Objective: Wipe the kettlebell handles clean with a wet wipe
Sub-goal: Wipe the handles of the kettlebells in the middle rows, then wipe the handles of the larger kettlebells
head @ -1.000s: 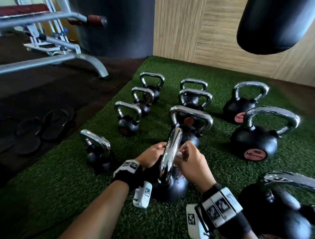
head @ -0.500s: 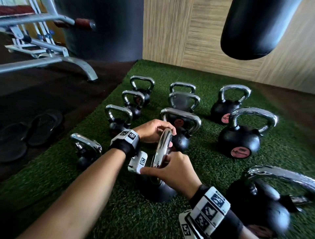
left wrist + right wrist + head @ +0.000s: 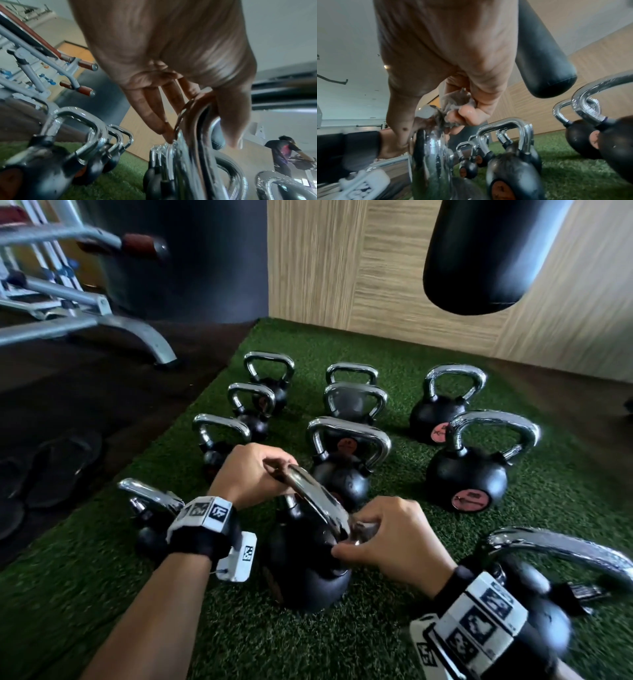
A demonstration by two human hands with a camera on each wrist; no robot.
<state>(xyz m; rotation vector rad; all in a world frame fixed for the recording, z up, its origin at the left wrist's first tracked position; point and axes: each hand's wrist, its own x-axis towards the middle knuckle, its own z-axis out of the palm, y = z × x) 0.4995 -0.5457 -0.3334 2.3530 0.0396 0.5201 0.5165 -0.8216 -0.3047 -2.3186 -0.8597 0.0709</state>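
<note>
Left hand (image 3: 251,474): gripped the far end of the kettlebell handle (image 3: 317,501).
Right hand (image 3: 394,537): pinched the wet wipe (image 3: 453,106) against that handle's near end.

Green fake grass (image 3: 394,350) covers the floor by a light wood wall (image 3: 342,261). A dark floor (image 3: 85,392) lies left, under a grey metal bench frame (image 3: 102,316).

Black kettlebell (image 3: 308,577) upright on green turf, chrome handle (image 3: 318,501) glossy, crumpled grey wet wipe (image 3: 453,106) against handle's near end

Head camera looks down; wrist cameras look close along fingers, all sharing the chrome handle (image 3: 317,501).
</note>
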